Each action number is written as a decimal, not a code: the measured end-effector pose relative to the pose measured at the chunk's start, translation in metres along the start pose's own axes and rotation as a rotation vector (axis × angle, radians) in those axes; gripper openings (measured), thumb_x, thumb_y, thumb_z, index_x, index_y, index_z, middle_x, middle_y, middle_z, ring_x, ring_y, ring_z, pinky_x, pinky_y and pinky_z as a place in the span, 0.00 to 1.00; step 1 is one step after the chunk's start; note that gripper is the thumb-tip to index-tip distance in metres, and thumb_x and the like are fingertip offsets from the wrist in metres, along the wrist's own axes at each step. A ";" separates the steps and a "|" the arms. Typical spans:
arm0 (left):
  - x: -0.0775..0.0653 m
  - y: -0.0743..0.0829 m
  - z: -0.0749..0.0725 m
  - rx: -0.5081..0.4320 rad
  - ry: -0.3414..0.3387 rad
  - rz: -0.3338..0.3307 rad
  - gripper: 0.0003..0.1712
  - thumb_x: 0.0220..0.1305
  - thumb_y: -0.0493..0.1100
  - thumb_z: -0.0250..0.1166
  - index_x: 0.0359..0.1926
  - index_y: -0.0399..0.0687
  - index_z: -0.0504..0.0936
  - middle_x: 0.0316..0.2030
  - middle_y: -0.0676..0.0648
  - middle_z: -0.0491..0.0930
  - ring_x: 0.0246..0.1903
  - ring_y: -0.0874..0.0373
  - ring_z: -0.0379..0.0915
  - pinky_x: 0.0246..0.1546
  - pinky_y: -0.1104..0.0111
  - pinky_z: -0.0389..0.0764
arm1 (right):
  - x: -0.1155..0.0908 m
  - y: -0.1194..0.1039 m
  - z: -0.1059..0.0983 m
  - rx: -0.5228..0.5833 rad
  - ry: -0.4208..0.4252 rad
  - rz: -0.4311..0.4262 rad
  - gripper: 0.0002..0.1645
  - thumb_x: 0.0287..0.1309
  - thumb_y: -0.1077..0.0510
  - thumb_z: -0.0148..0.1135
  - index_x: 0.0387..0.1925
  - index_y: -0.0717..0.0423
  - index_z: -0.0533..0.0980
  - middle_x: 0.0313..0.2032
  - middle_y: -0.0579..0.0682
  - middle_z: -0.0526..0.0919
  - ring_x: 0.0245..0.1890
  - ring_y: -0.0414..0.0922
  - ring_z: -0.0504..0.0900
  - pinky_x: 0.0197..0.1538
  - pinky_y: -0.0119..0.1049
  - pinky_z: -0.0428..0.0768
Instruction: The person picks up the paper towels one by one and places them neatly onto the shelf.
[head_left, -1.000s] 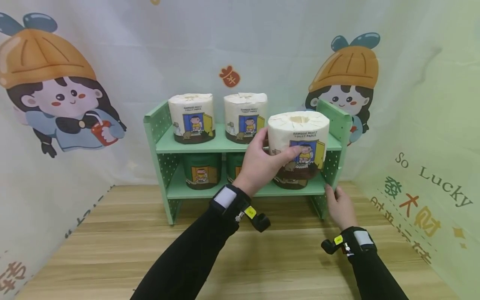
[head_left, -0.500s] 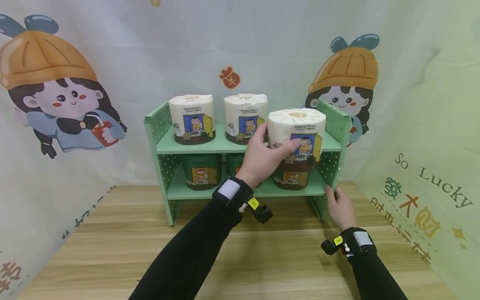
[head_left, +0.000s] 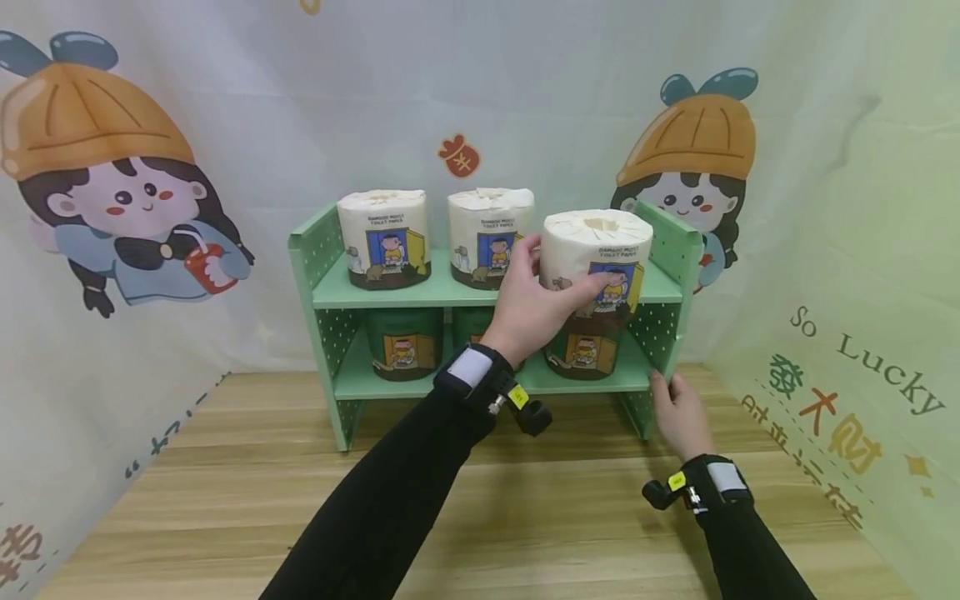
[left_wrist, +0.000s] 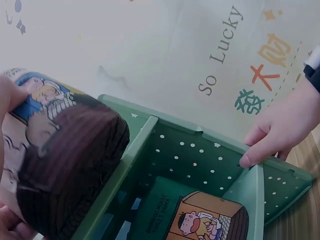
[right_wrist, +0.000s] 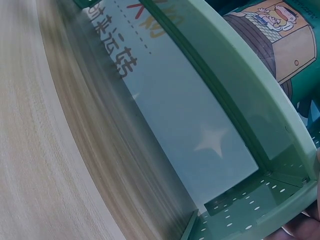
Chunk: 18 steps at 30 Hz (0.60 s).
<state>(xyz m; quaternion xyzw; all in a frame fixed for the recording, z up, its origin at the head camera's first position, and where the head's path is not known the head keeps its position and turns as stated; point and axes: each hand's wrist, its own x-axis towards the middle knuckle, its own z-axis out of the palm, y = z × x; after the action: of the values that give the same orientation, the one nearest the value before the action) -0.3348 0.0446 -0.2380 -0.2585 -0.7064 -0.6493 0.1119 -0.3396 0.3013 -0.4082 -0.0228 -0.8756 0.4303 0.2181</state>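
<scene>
My left hand (head_left: 532,304) grips a white wrapped toilet paper roll (head_left: 596,233), thumb across its printed front. The roll is upright before the right end of the green shelf's (head_left: 318,292) upper board. In the left wrist view, the roll's (left_wrist: 75,150) dark bottom overlaps that board's edge; I cannot tell whether they touch. My right hand (head_left: 681,417) pinches the shelf's right side panel low down, thumb and fingers on either side of it in the left wrist view. Two matching rolls, a left one (head_left: 384,242) and a middle one (head_left: 491,237), stand on the upper board.
On the lower board stand green rolls: one at left (head_left: 405,343), one at right (head_left: 581,354), and one partly behind my left arm. The shelf stands on a wooden table (head_left: 525,517). Printed cloth (head_left: 262,125) hangs behind it.
The left hand has moved the white roll upward and away from me, toward the upper board. My right hand keeps its place on the side panel.
</scene>
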 end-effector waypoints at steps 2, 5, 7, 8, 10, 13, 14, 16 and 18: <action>0.001 0.001 0.002 -0.004 0.025 -0.020 0.56 0.66 0.51 0.81 0.81 0.50 0.53 0.70 0.44 0.74 0.65 0.50 0.79 0.63 0.55 0.87 | 0.000 0.000 0.000 0.002 -0.004 -0.001 0.33 0.89 0.43 0.41 0.67 0.65 0.76 0.42 0.65 0.82 0.36 0.51 0.76 0.36 0.40 0.74; 0.002 0.002 0.004 0.000 0.056 -0.036 0.56 0.65 0.55 0.81 0.79 0.49 0.53 0.69 0.44 0.74 0.64 0.51 0.79 0.63 0.55 0.86 | -0.003 -0.002 -0.001 0.003 -0.014 0.010 0.34 0.89 0.42 0.40 0.69 0.65 0.75 0.50 0.70 0.85 0.40 0.55 0.78 0.39 0.41 0.74; 0.002 0.002 0.006 0.030 0.086 -0.031 0.52 0.65 0.57 0.81 0.76 0.48 0.57 0.67 0.44 0.73 0.63 0.51 0.77 0.62 0.56 0.85 | -0.004 -0.003 -0.002 0.001 -0.022 0.023 0.35 0.89 0.41 0.39 0.70 0.65 0.74 0.54 0.71 0.85 0.43 0.57 0.79 0.40 0.42 0.75; 0.003 0.002 0.007 0.058 0.108 -0.030 0.52 0.65 0.59 0.81 0.76 0.49 0.60 0.67 0.45 0.71 0.63 0.52 0.76 0.62 0.56 0.85 | -0.004 -0.003 -0.002 0.001 -0.026 0.031 0.35 0.89 0.41 0.39 0.71 0.65 0.74 0.56 0.71 0.84 0.45 0.58 0.79 0.42 0.43 0.76; 0.004 0.002 0.008 0.123 0.160 -0.028 0.51 0.63 0.63 0.81 0.76 0.48 0.66 0.68 0.44 0.69 0.63 0.52 0.73 0.60 0.57 0.83 | -0.005 -0.005 -0.002 0.003 -0.035 0.043 0.36 0.89 0.40 0.38 0.72 0.65 0.73 0.59 0.72 0.84 0.48 0.60 0.81 0.45 0.46 0.78; 0.007 0.002 0.010 0.208 0.225 -0.031 0.51 0.61 0.67 0.80 0.76 0.47 0.73 0.67 0.43 0.67 0.61 0.51 0.69 0.56 0.58 0.80 | -0.004 -0.006 -0.003 0.006 -0.041 0.045 0.37 0.89 0.40 0.38 0.74 0.65 0.72 0.64 0.72 0.83 0.53 0.61 0.82 0.50 0.50 0.80; 0.008 0.003 0.011 0.211 0.235 -0.035 0.52 0.61 0.67 0.80 0.77 0.46 0.72 0.65 0.43 0.68 0.60 0.52 0.69 0.55 0.59 0.79 | -0.004 -0.006 -0.003 0.006 -0.041 0.045 0.37 0.89 0.40 0.37 0.74 0.65 0.72 0.64 0.72 0.83 0.53 0.61 0.82 0.50 0.50 0.80; 0.010 0.003 0.012 0.187 0.245 -0.044 0.54 0.62 0.65 0.81 0.78 0.45 0.69 0.58 0.44 0.70 0.55 0.53 0.69 0.50 0.61 0.78 | -0.004 -0.005 -0.003 0.008 -0.041 0.045 0.37 0.89 0.39 0.37 0.74 0.65 0.72 0.63 0.72 0.83 0.52 0.61 0.81 0.49 0.49 0.79; 0.011 0.003 0.015 0.145 0.250 -0.051 0.53 0.62 0.63 0.81 0.77 0.45 0.65 0.49 0.47 0.71 0.48 0.56 0.69 0.45 0.64 0.76 | -0.003 -0.004 -0.003 0.010 -0.042 0.046 0.37 0.89 0.39 0.37 0.74 0.64 0.72 0.62 0.72 0.83 0.51 0.61 0.81 0.47 0.47 0.78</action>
<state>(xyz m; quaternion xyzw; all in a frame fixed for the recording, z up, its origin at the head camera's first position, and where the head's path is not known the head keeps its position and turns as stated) -0.3400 0.0613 -0.2317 -0.1488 -0.7384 -0.6262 0.2011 -0.3345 0.3002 -0.4044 -0.0327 -0.8772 0.4397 0.1900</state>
